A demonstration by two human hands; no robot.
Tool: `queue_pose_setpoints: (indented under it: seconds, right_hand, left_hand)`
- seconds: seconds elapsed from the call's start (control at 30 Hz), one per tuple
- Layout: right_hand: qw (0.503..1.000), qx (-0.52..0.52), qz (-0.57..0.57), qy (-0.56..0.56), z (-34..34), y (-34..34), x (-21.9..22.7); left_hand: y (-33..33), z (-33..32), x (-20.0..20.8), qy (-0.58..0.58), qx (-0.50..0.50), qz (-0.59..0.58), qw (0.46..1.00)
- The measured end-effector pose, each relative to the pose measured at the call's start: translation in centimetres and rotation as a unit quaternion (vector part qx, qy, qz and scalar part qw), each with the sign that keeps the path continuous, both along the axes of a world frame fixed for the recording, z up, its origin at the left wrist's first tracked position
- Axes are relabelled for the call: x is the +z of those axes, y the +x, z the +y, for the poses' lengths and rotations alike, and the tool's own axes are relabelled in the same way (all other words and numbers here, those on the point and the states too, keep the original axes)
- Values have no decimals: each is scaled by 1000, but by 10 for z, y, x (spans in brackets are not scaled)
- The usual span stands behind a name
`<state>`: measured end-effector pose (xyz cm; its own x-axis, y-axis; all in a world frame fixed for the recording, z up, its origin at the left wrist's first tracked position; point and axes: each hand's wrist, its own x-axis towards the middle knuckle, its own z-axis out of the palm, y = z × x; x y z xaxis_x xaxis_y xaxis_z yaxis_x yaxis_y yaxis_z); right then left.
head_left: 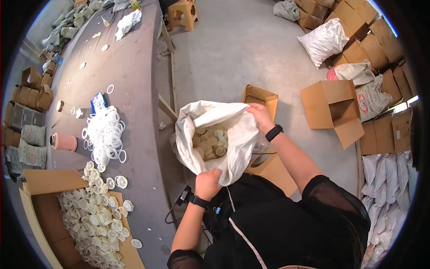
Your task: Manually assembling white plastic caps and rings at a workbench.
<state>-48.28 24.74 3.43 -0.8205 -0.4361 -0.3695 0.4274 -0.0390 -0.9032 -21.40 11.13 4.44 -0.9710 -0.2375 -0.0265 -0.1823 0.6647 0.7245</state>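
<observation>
A white woven sack (239, 148) stands upright in front of me, its mouth spread wide. Inside it lie many pale, round plastic parts (209, 142). My left hand (208, 184) is closed on the near edge of the sack's rim. At the far right side of the mouth, my right hand (261, 117) grips the rim, fingers partly hidden by the fabric. On the table to the left, a cardboard box (38, 181) lies with similar translucent round parts (96, 219) spilling out of it. Beyond these is a heap of white rings (105, 134).
The long grey-covered table (139, 98) runs along my left, bearing a pink spool (63, 142) and a blue packet (97, 103). Open cartons (331, 110) stand on the floor to the right, before stacked boxes and white sacks (323, 42). A tan stool (182, 14) is farther off.
</observation>
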Motion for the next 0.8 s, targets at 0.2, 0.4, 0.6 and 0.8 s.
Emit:
queue_pose_setpoints:
  seconds: [0.2, 0.4, 0.6, 0.8]
  right_hand:
    - [997, 57, 46, 25, -27, 26, -33]
    - [939, 4, 297, 175, -14, -4, -81]
    - [774, 23, 561, 293, -96, 73, 2]
    - [782, 254, 568, 40, -203, 256, 41]
  left_hand:
    - [71, -22, -21, -68, 89, -137, 984]
    - [159, -24, 8, 30, 321, 77, 943]
    - [331, -33, -42, -99, 607, 15, 788]
    - [420, -81, -57, -238, 672, -124, 690]
